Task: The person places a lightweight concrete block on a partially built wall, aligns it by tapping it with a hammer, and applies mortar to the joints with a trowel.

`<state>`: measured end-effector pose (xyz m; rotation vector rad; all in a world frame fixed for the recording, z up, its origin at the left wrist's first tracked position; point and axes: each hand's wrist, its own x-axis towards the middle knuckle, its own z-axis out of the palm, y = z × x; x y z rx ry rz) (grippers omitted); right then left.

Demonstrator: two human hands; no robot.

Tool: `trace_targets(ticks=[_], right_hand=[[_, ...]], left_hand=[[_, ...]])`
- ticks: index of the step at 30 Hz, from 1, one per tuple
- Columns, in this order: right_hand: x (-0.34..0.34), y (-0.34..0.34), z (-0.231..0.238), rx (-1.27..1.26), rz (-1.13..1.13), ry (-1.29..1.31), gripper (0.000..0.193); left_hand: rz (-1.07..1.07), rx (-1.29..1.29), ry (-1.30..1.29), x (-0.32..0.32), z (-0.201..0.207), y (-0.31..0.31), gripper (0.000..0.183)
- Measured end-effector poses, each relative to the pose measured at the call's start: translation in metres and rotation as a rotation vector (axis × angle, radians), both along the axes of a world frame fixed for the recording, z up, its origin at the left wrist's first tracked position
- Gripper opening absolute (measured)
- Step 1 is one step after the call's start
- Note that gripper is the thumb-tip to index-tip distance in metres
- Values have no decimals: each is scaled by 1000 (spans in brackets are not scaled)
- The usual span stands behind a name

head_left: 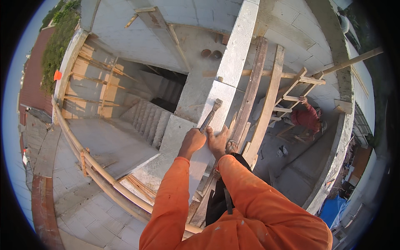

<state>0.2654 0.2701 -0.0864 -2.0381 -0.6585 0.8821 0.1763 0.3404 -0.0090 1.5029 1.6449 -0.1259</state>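
Note:
My left hand point(193, 142) is closed round the handle of a hammer point(207, 121), whose head lies over the top of a pale block wall point(221, 92). Close beside it, my right hand point(217, 141) rests on the same wall top, thumb and fingers apart, with no tool showing in it. A small lump point(220, 79) sits by the joint between two blocks, beyond the hammer head. Both forearms wear orange sleeves. My foot point(231, 146) in an open sandal stands on planks just right of the wall.
Long wooden planks point(266, 96) run along the wall's right side over a drop. Lower right, a person in red point(306, 120) is near a wooden ladder point(287, 100). Left, a stairwell point(152, 121) drops away, edged farther out by bamboo poles point(100, 168). Two buckets point(211, 53) stand beyond.

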Motion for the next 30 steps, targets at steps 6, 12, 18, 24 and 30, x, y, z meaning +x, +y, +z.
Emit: trace_targets(ticks=[6,12,18,24,30], right_hand=[[-2,-3,-9,0,-17,-44,83],[1,-1,-15,-32,33,-90,85],[0,-19,35,-28,208,-302,86],[-75,-43,54,-73,992,-661,83],[-93,-44,47,-191,1086,-826,79]], left_hand=[[16,191,-215,-21,-3,-33,26],[378,214,-189,-106,27,-150,19],[761,265,79,-175,21,-283,19],[903,277,131,-191,-19,-331,21],[1044,262,-4,-187,-44,-340,17]])
